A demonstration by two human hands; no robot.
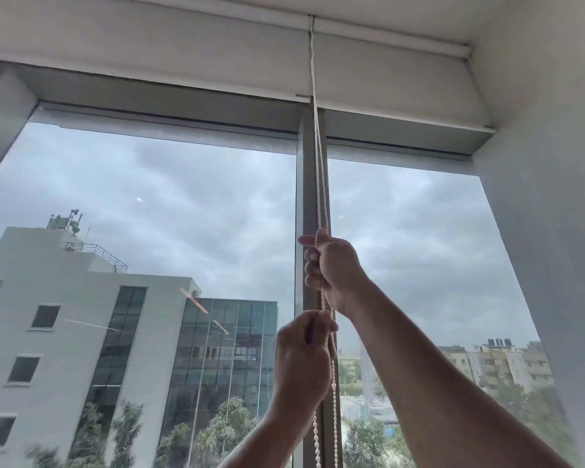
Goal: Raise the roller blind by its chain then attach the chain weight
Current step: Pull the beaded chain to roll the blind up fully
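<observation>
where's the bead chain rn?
Head view, centre: the bead chain hangs from the blind roll's top along the window mullion, gripped by the right hand above the left hand.

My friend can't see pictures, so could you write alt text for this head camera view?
Two hands grip a white beaded chain before a window, the right hand above the left hand. The roller blind is almost fully raised, showing grey sky and buildings.

Roller blind [183,59] white, raised near top; white bead chain [320,163] hanging taut, doubled.
</observation>
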